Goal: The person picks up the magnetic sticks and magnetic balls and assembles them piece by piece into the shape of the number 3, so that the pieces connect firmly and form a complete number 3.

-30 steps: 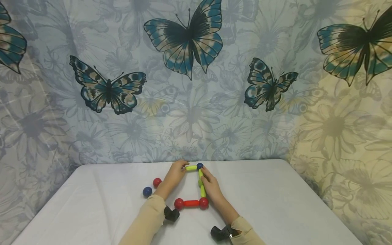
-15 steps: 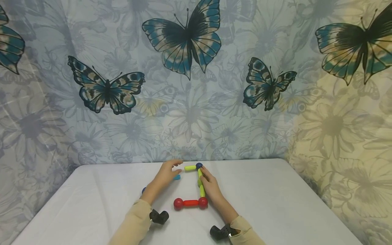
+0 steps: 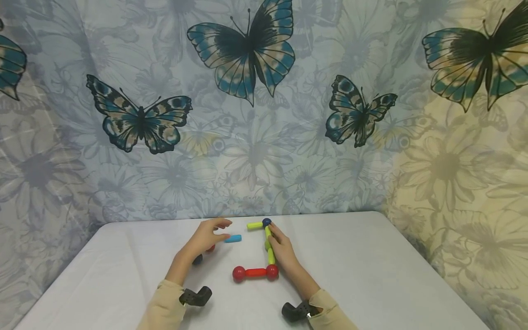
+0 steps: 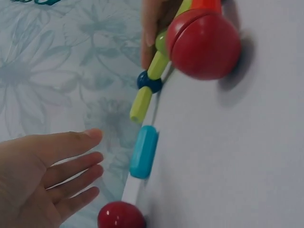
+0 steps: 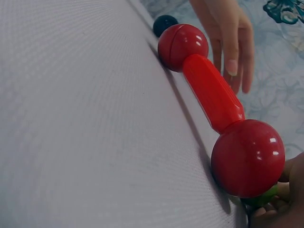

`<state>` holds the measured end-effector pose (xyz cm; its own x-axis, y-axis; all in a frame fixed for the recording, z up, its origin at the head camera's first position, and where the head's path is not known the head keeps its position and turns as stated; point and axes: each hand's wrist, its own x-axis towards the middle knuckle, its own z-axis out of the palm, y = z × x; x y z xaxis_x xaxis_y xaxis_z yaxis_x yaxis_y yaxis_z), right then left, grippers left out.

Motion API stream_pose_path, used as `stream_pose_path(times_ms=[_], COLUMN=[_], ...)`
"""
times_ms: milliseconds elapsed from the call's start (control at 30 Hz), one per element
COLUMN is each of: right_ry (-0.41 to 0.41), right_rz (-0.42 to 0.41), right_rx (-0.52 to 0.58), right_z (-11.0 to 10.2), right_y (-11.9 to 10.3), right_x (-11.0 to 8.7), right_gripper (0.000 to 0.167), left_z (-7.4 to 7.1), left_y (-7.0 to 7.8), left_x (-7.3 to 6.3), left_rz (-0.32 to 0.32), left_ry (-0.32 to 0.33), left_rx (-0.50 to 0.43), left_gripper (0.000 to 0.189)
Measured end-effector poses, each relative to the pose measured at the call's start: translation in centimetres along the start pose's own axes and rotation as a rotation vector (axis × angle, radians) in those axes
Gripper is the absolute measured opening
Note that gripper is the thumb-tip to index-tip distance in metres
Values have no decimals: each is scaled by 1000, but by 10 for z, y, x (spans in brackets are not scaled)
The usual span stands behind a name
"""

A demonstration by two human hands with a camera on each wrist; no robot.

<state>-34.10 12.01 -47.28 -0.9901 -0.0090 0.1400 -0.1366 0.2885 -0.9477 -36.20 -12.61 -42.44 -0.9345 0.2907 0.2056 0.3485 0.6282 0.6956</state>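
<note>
My left hand (image 3: 206, 236) hovers with loosely spread fingers at the left, holding nothing. A light-blue toy building stick (image 3: 234, 238) lies just beyond its fingertips, with a red ball (image 4: 121, 216) and a dark blue ball (image 3: 198, 260) beneath and beside the hand. My right hand (image 3: 284, 248) grips the right side of a stick-and-ball figure around its green ball (image 4: 161, 43), partly covered by the fingers. Yellow-green sticks (image 3: 271, 256) run from there to a blue corner ball (image 3: 266, 222). Another yellow-green stick (image 3: 254, 226) points left from that corner.
The figure's near side is a red stick (image 3: 255, 272) between two red balls, the left one (image 3: 239, 274) at its free end. A white cloth covers the table (image 3: 363, 275), and a butterfly-print curtain (image 3: 255, 178) hangs behind its far edge.
My left hand has drawn back left from the tip of the far yellow-green stick, uncovering the light-blue stick. My right hand stays at the figure's right side.
</note>
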Motion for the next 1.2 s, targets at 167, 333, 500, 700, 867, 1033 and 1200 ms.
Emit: stream_pose_path(times_ms=[167, 333, 500, 700, 867, 1033, 1200], right_ry=[0, 2, 1, 2, 3, 2, 4], right_rz=[4, 14, 20, 17, 7, 8, 9], right_rx=[-2, 5, 8, -5, -9, -11, -14], right_z=[1, 1, 0, 0, 0, 0, 0], right_y=[0, 0, -1, -1, -1, -1, -1], right_x=[1, 1, 0, 1, 0, 0, 0], right_gripper=[44, 45, 45, 45, 45, 44, 44], left_z=[-10, -19, -28, -32, -34, -35, -35], left_y=[-15, -28, -38, -45, -52, -54, -55], left_x=[-5, -10, -15, -18, -20, -21, -22], left_rz=[-9, -25, -4, -14, -17, -25, -23], left_ry=[-37, -92, -155, -197, -210, -215, -211], left_rx=[-45, -91, -109, -87, -50, -54, -47], left_gripper=[38, 38, 39, 41, 39, 39, 39])
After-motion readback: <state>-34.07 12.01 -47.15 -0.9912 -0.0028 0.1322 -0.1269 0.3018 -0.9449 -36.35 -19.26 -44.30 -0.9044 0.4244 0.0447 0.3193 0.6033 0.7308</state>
